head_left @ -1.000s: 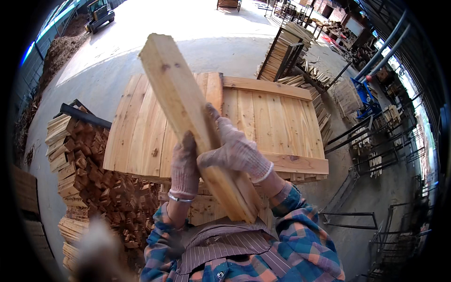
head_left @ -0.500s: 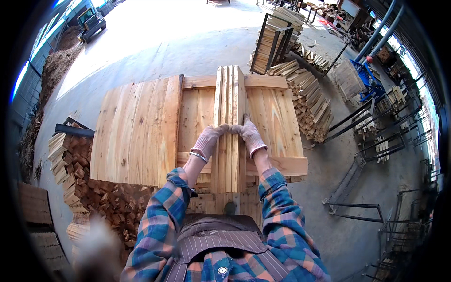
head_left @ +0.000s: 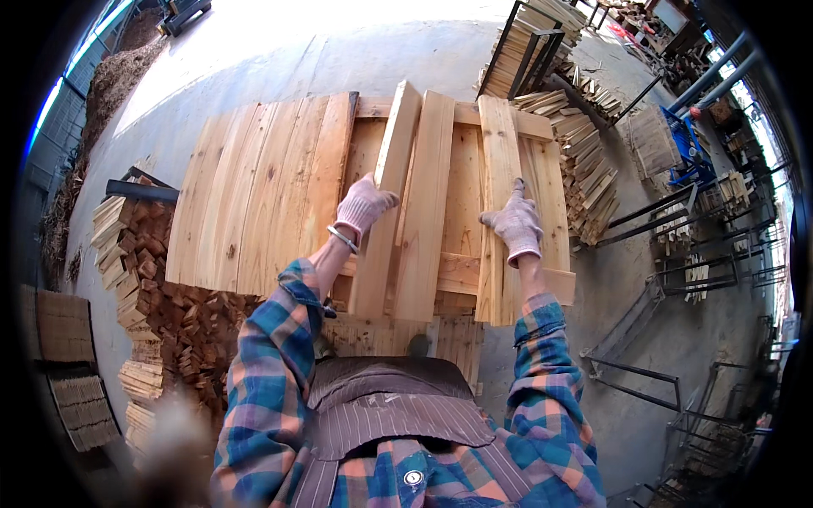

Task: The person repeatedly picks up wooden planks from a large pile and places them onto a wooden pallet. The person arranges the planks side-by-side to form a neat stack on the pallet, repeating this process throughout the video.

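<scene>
My left hand [head_left: 364, 206], in a pale knitted work glove, grips a wooden plank [head_left: 385, 207] that leans on its edge; its thumb lies over the plank and its fingers are partly hidden. Beside it a second plank [head_left: 428, 195] lies loose, touched by neither hand. Farther right, my gloved right hand [head_left: 514, 222] spans another plank [head_left: 498, 152], thumb toward the left edge and fingers along the right. These planks rest across a wooden panel [head_left: 262, 186] made of boards side by side, with crosspieces [head_left: 533, 125] showing at its right part.
Stacked short wood pieces [head_left: 195, 339] stand below the panel's left side. Beyond its right end lie piled sticks [head_left: 584, 182] and a black metal rack [head_left: 538, 63]. Metal frames [head_left: 635, 389] stand on the concrete floor at right. A sawdust heap [head_left: 118, 76] lies far left.
The bundle of planks my two hands pressed together has come apart. My left hand has moved left with one plank, my right hand right with another, leaving a gap. The view has shifted slightly.
</scene>
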